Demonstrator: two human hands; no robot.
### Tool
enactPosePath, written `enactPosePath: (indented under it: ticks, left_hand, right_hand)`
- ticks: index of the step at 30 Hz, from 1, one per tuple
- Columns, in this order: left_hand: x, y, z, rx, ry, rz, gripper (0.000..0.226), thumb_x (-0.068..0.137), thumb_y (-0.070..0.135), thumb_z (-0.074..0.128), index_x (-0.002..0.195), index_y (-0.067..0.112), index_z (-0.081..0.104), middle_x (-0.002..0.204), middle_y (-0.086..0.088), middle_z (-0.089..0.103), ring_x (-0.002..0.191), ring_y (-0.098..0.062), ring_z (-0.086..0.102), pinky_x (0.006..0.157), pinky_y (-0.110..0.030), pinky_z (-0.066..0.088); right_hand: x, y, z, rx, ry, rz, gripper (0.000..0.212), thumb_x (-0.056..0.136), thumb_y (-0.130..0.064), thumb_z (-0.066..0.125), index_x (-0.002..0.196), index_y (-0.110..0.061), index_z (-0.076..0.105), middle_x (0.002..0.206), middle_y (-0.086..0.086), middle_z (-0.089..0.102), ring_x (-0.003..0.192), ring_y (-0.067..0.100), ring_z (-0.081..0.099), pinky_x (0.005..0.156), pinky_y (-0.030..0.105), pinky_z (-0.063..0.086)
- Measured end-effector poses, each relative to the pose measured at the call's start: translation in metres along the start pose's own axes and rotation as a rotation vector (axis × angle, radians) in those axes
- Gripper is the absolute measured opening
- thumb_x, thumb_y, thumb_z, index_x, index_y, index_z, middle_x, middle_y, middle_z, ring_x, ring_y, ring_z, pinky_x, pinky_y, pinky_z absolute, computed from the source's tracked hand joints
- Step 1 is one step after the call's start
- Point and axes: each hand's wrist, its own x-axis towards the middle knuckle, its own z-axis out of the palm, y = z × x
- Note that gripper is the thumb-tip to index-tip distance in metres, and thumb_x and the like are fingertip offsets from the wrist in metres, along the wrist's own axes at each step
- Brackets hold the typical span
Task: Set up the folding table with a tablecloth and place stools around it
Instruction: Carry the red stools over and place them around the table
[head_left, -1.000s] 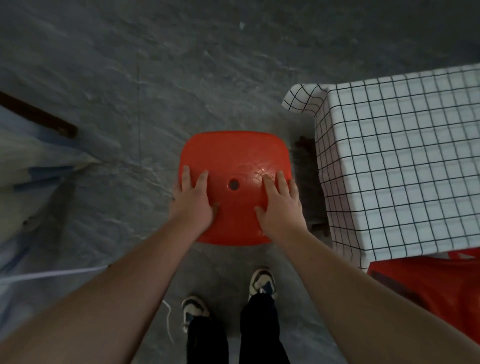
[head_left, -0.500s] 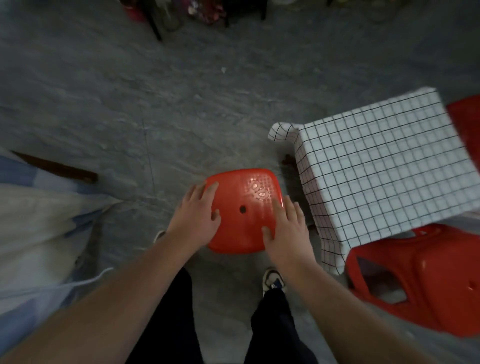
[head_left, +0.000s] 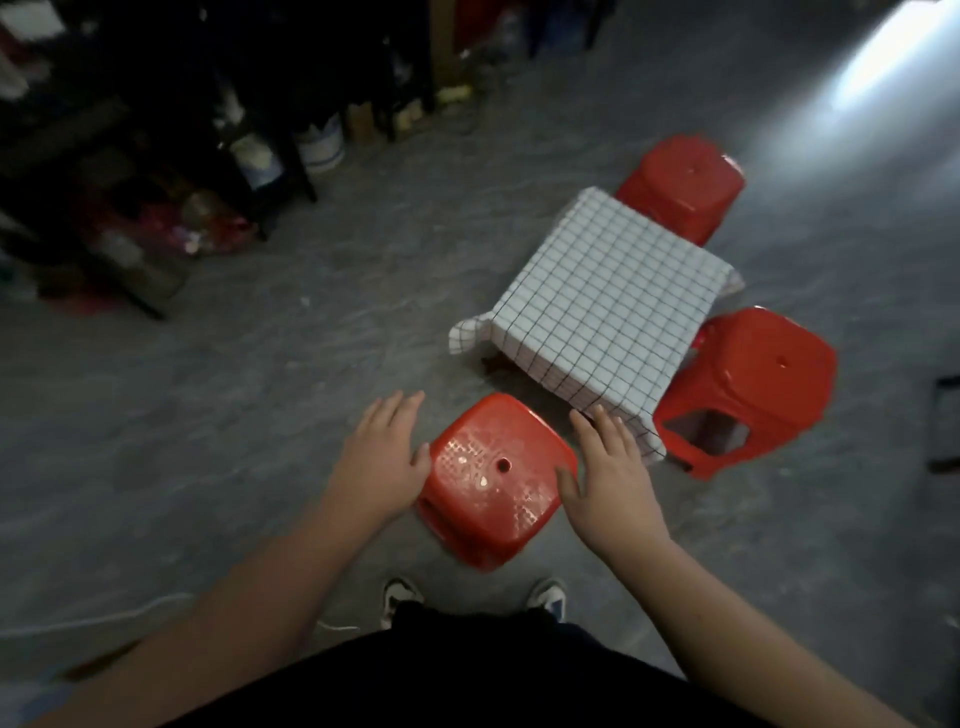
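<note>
From the head camera, the gray floor (head_left: 260, 364) spreads out in all directions, with dark shelving and blurred clutter (head_left: 156, 171) along the far left, a white bucket (head_left: 322, 143) among it, and a bright patch of light at the upper right. A thin white cord (head_left: 104, 621) trails across the floor at lower left, and a dark frame-like thing (head_left: 943, 423) shows at the right edge, too cut off to identify.

The table is hidden under a white tablecloth with a black grid (head_left: 602, 306), whose corners hang loose. 3 red plastic stools surround it: the far stool (head_left: 680, 182) touching the back edge, the right stool (head_left: 748, 384) just beside the right side, and the near stool (head_left: 498, 478) at the near corner, close to the person's shoes (head_left: 397, 597). The near stool's seat is glossy, dotted, with 1 centre hole.

The left hand (head_left: 384, 462) and right hand (head_left: 608, 473) flank the near stool with fingers straight and spread, gripping nothing; each thumb looks close to the seat's edge.
</note>
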Motion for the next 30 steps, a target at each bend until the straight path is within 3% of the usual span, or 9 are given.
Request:
enactPosePath:
  ticks: [3, 8, 15, 25, 30]
  left_hand:
    - [0.008, 0.020, -0.012, 0.046, -0.029, 0.120, 0.072, 0.083, 0.042, 0.039, 0.151, 0.019, 0.034, 0.156, -0.012, 0.036, 0.146, -0.029, 0.028, 0.119, -0.047, 0.025]
    - [0.013, 0.054, 0.000, 0.169, -0.137, 0.268, 0.078, 0.080, 0.051, 0.028, 0.154, 0.024, 0.028, 0.159, -0.009, 0.030, 0.148, -0.029, 0.023, 0.119, -0.049, 0.025]
    - [0.015, 0.085, 0.012, 0.133, -0.178, 0.342, 0.068, 0.091, 0.035, 0.052, 0.153, 0.024, 0.027, 0.160, -0.008, 0.027, 0.148, -0.029, 0.022, 0.119, -0.048, 0.024]
    - [0.083, 0.005, 0.001, 0.211, -0.348, 0.507, 0.068, 0.090, 0.032, 0.056, 0.152, 0.021, 0.031, 0.159, -0.012, 0.029, 0.146, -0.033, 0.025, 0.119, -0.048, 0.024]
    - [0.106, -0.026, 0.004, 0.259, -0.401, 0.548, 0.070, 0.090, 0.027, 0.061, 0.152, 0.020, 0.031, 0.159, -0.014, 0.028, 0.147, -0.033, 0.023, 0.119, -0.050, 0.024]
  right_hand:
    - [-0.018, -0.001, -0.009, 0.027, 0.084, 0.054, 0.067, 0.095, -0.035, 0.054, 0.155, -0.021, 0.027, 0.164, 0.006, 0.020, 0.152, 0.025, 0.009, 0.119, 0.032, 0.003]
    - [-0.044, 0.014, 0.001, 0.112, 0.107, 0.160, 0.068, 0.095, -0.036, 0.056, 0.155, -0.022, 0.027, 0.164, 0.007, 0.017, 0.151, 0.027, 0.009, 0.123, 0.038, 0.010]
    - [-0.068, 0.024, 0.010, 0.127, 0.103, 0.275, 0.072, 0.095, -0.037, 0.054, 0.157, -0.026, 0.020, 0.166, 0.005, 0.011, 0.152, 0.026, 0.006, 0.122, 0.039, 0.011]
    - [-0.066, -0.041, 0.075, 0.245, 0.210, 0.643, 0.072, 0.091, -0.031, 0.062, 0.154, -0.022, 0.029, 0.163, 0.009, 0.020, 0.149, 0.030, 0.016, 0.121, 0.043, 0.019]
    - [-0.054, -0.069, 0.110, 0.264, 0.175, 0.712, 0.072, 0.090, -0.031, 0.063, 0.153, -0.021, 0.030, 0.162, 0.010, 0.023, 0.148, 0.031, 0.018, 0.119, 0.042, 0.019]
